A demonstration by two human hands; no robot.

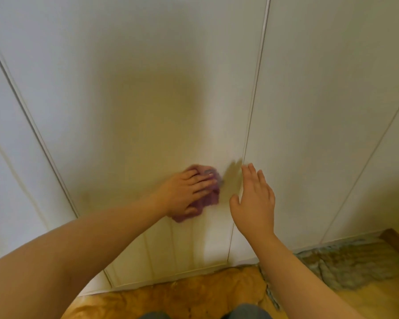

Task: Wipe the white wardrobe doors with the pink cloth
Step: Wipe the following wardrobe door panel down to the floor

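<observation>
Pressing a crumpled pink cloth (211, 198) of soft fabric against the lower part of a tall, flat white wardrobe door (148, 100), the left hand (187, 192) lies spread over it, fingers stretched straight and pointing right, not clenched. The thumb sits at the cloth's lower edge, and whether it hooks under the fabric cannot be told. The cloth bulges out above the fingers, past the fingertips and below the heel of the hand, and looks somewhat blurred. It lies on the door a little left of the thin vertical seam (253, 100) that parts this door from the neighbouring white door panel (320, 111) on the right. The right hand (256, 203) is released and holds nothing: its fingers are straight and close together, pointing upward, thumb set out to the left, palm turned toward the wardrobe right at the seam. Whether it touches the surface cannot be told. Its soft shadow falls on the door just to its left, between hand and cloth. Both forearms are bare. Below the doors lies a glossy floor mottled in tan and orange (194, 293), with a grey mottled patch (346, 265) to the right and a brown wooden strip (396, 242) at the far right. Two rounded bits of dark grey clothing (249, 311) show at the bottom edge.
</observation>
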